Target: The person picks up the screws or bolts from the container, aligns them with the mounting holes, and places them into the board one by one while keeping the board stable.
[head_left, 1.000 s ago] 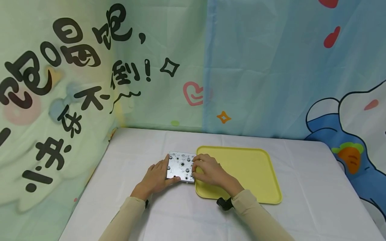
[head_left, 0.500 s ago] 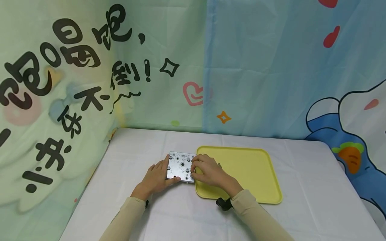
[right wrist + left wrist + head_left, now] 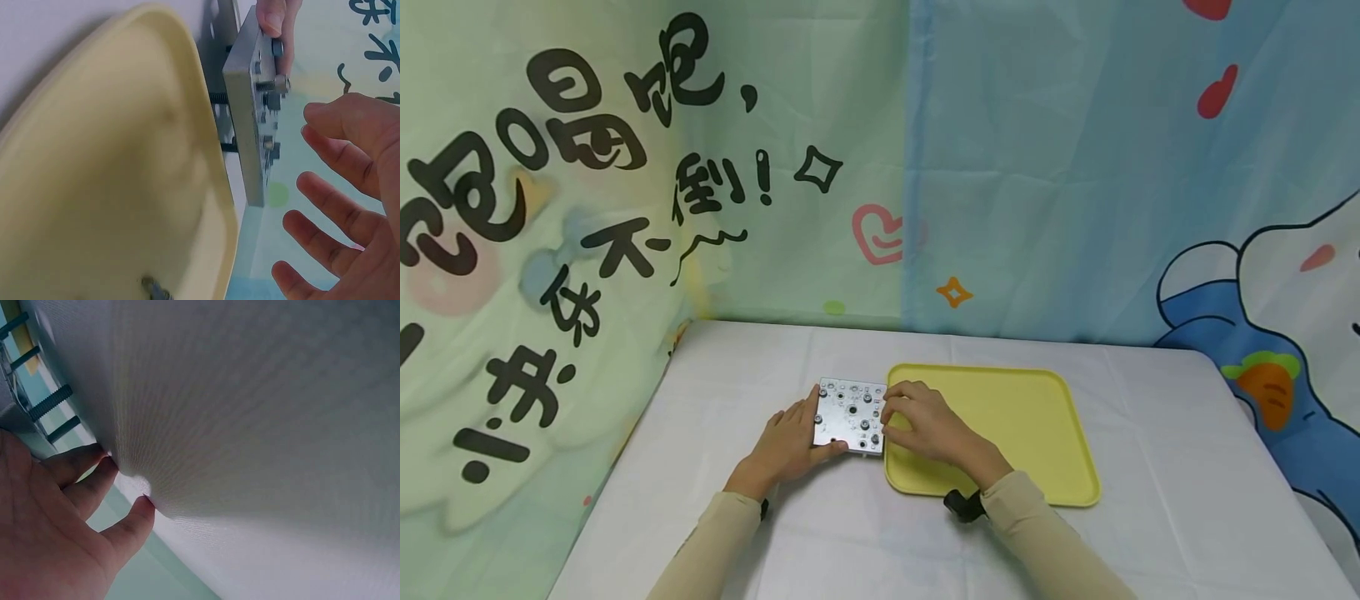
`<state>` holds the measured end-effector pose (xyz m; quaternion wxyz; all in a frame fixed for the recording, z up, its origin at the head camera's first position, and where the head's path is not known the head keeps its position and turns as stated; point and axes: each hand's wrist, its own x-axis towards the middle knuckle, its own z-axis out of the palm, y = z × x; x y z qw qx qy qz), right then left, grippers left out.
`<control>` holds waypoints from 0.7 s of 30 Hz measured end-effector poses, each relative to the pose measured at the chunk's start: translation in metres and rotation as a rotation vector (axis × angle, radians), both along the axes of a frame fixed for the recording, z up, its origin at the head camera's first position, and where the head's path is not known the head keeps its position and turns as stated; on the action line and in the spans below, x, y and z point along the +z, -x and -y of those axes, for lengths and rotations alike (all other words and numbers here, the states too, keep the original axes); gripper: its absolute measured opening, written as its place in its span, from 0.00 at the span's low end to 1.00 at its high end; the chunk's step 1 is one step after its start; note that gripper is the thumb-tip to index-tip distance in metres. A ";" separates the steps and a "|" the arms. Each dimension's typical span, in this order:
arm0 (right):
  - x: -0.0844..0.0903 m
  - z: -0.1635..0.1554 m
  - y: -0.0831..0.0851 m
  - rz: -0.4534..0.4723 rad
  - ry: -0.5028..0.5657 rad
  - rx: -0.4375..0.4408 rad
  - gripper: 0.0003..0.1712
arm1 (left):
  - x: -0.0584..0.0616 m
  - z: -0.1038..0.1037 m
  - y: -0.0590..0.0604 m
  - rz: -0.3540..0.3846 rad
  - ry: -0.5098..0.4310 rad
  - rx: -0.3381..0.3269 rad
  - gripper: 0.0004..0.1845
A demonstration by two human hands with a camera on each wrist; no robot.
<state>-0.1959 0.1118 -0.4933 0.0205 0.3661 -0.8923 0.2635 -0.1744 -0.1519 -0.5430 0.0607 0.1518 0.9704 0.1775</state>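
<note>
Metal plate [image 3: 850,416] flat, screws upward

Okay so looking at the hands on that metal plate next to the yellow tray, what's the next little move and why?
Probably bring the right hand down onto a screw on the square grey metal plate. The left hand grips the plate's edge, and in the right wrist view the right hand's fingers are spread, holding nothing, beside the screw heads.
</note>
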 end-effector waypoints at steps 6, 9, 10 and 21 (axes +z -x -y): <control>0.001 -0.012 0.003 0.008 -0.020 -0.042 0.05 | 0.001 0.000 -0.001 -0.004 -0.004 0.001 0.58; 0.001 -0.021 0.005 0.019 -0.031 -0.063 0.05 | 0.002 0.000 -0.001 -0.009 -0.005 -0.002 0.58; 0.001 -0.024 0.006 0.021 -0.036 -0.069 0.05 | 0.002 0.000 -0.001 -0.012 -0.005 -0.004 0.58; -0.005 -0.060 0.014 0.046 -0.028 -0.128 0.03 | 0.003 -0.001 -0.001 -0.009 -0.005 -0.008 0.58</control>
